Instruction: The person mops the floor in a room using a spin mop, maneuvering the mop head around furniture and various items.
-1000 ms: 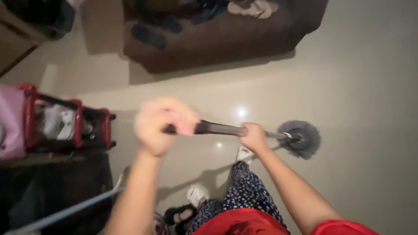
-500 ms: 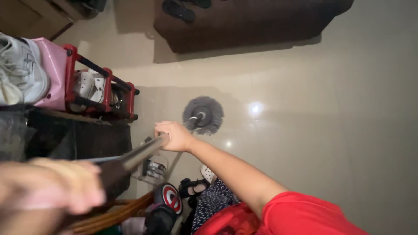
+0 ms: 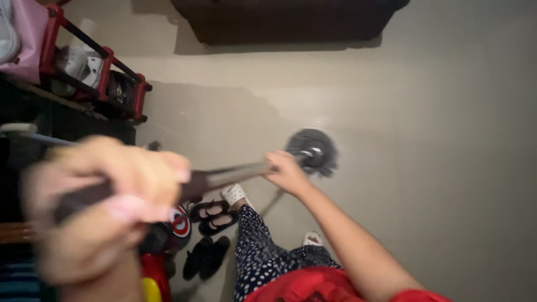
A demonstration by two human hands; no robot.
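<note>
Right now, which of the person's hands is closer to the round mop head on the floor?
The right hand: it grips the mop handle just short of the mop head. The left hand holds the handle's upper end, far back.

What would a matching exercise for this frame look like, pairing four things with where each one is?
Things:
1. round grey mop head
2. red metal shoe rack
3. dark brown sofa
4. pair of black flat shoes

Places:
A. along the top edge of the view
B. on the pale floor just beyond the right hand
C. upper left, with light shoes on it
D. on the floor beside the foot in a white clog

Pairs: 1-B, 2-C, 3-A, 4-D

Both the right hand and the blurred left hand grip the long mop handle.
</note>
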